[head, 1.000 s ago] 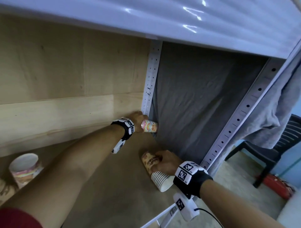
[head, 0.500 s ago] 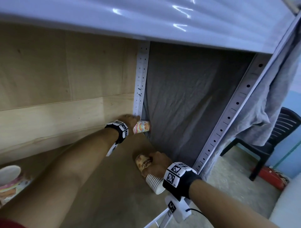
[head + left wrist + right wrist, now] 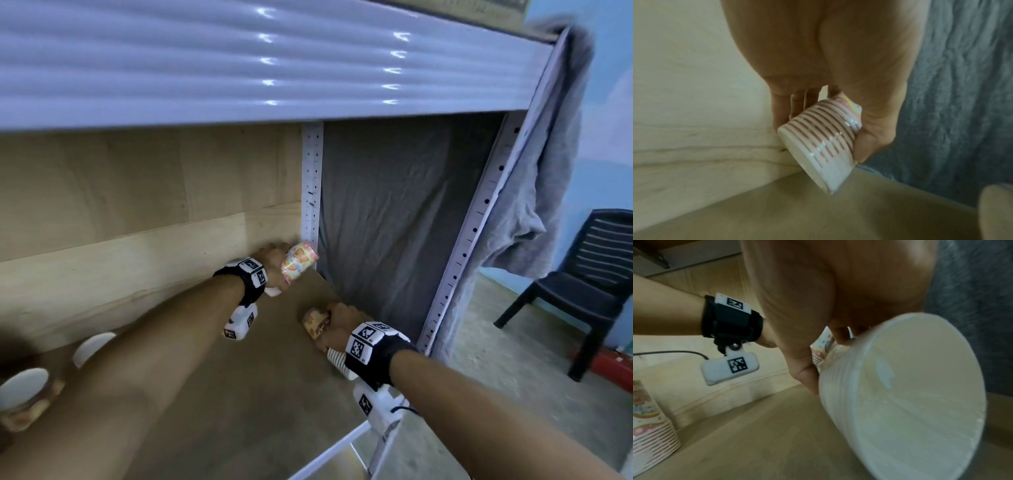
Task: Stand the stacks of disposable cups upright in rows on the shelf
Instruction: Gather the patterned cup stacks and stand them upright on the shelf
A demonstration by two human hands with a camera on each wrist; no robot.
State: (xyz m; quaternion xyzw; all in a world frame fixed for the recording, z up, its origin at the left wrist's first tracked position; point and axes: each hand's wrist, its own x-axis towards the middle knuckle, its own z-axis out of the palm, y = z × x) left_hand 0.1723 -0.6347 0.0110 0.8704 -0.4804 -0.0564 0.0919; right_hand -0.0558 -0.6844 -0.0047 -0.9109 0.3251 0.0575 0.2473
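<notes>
My left hand point(image 3: 275, 253) grips a pink printed cup stack point(image 3: 298, 262) at the shelf's back right corner. In the left wrist view this stack point(image 3: 824, 139) is tilted, its rim end low by the wooden back wall, thumb on one side and fingers on the other. Nearer the front, my right hand point(image 3: 337, 317) grips a brown printed cup stack point(image 3: 315, 323) that lies tilted with its open mouth point(image 3: 904, 394) towards my wrist. Both stacks are over the brown shelf board point(image 3: 239, 394).
Two more cup stacks point(image 3: 93, 346) point(image 3: 24, 389) stand at the shelf's left, one also seen in the right wrist view point(image 3: 649, 418). A grey cloth point(image 3: 394, 222) closes the right side behind a perforated post point(image 3: 311, 188). A ribbed upper shelf edge point(image 3: 239, 61) hangs overhead. A dark chair point(image 3: 589, 274) stands outside.
The left hand has tipped its pink stack from lying sideways to a steeper tilt. The right hand keeps its hold on the brown stack. The head view has shifted.
</notes>
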